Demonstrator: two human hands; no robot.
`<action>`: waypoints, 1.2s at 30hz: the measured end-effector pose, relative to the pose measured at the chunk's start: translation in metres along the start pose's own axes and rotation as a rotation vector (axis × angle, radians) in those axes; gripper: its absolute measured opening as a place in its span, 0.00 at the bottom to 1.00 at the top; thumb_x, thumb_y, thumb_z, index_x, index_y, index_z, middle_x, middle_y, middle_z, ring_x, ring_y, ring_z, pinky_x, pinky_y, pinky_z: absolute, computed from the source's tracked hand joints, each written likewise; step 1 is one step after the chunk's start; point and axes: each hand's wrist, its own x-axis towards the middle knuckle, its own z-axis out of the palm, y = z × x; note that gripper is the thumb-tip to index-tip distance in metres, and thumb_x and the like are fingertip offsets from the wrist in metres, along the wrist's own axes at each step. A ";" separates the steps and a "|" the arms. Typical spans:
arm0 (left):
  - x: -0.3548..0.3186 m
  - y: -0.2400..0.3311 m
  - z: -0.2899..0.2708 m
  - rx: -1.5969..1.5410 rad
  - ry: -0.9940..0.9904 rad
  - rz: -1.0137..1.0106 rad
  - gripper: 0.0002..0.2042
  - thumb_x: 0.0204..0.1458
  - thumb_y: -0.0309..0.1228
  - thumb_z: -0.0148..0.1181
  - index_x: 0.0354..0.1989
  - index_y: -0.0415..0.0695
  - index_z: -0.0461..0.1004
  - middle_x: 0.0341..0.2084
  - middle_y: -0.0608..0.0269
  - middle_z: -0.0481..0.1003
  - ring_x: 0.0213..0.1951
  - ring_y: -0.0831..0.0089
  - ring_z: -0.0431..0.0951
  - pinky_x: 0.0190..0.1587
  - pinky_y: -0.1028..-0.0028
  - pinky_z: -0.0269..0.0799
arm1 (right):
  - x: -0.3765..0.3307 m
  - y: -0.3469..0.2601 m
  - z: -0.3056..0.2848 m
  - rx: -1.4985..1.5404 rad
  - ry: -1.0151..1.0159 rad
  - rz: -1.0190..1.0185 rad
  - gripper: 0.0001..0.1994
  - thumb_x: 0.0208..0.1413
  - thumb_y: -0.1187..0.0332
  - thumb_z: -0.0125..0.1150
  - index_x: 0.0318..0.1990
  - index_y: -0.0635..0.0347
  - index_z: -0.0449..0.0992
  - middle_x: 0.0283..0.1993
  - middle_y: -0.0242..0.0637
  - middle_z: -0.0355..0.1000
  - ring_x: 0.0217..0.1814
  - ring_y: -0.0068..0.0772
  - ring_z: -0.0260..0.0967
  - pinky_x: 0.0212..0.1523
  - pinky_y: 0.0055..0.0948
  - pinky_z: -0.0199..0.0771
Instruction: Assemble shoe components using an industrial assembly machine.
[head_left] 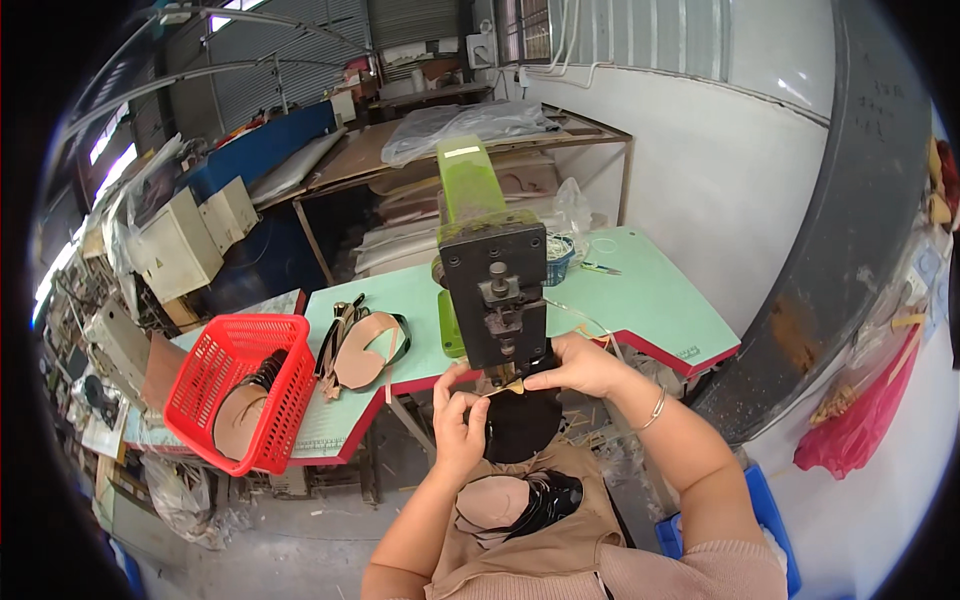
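Note:
A green machine with a black head stands in front of me, its lower tip right above my fingers. Under that tip, a small yellowish-tan piece is pinched at its left end by my left hand. From the other side my right hand, a bracelet on its wrist, has thumb and finger closed on the same piece. Below it hangs something dark, partly hidden by the machine and fingers. On my lap lies a tan, sole-shaped piece with glossy black straps.
A green-topped table with a red edge surrounds the machine. To the left are a red basket with tan and black pieces, and more strapped tan pieces. Behind the machine sit a blue basket and small snips. A blue bin stands low at right.

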 end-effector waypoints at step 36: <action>0.025 -0.018 -0.011 -1.036 -0.295 -0.643 0.07 0.50 0.31 0.57 0.25 0.44 0.67 0.41 0.63 0.69 0.43 0.73 0.69 0.46 0.74 0.64 | -0.017 0.014 0.050 0.601 0.290 0.024 0.13 0.47 0.79 0.60 0.42 0.59 0.70 0.37 0.29 0.70 0.33 0.18 0.69 0.28 0.16 0.74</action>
